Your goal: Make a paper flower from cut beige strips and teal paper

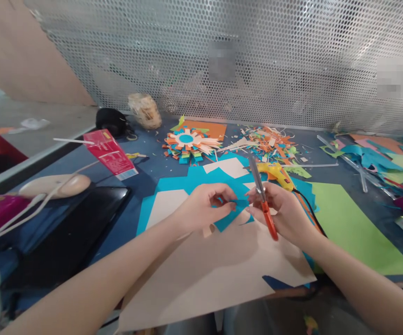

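Note:
A small piece of blue paper (242,203) is pinched between the thumb and fingers of my left hand (203,207). In my right hand (287,209) rests a pair of scissors with orange handles (269,221), blades pointing up and away. The right fingertips reach the right end of the blue piece; whether they grip it too, I cannot tell. Beneath both hands lie a large cream sheet (201,274) and cut blue sheets (173,184). Beyond them sits a layered paper flower (187,139) with a blue centre.
A yellow glue gun (278,174) lies just beyond my right hand, its cord trailing. Paper scraps (271,142) are heaped at the back. To the left are a drink carton (110,153) and a black tablet-like slab (72,237); green paper (358,228) lies right.

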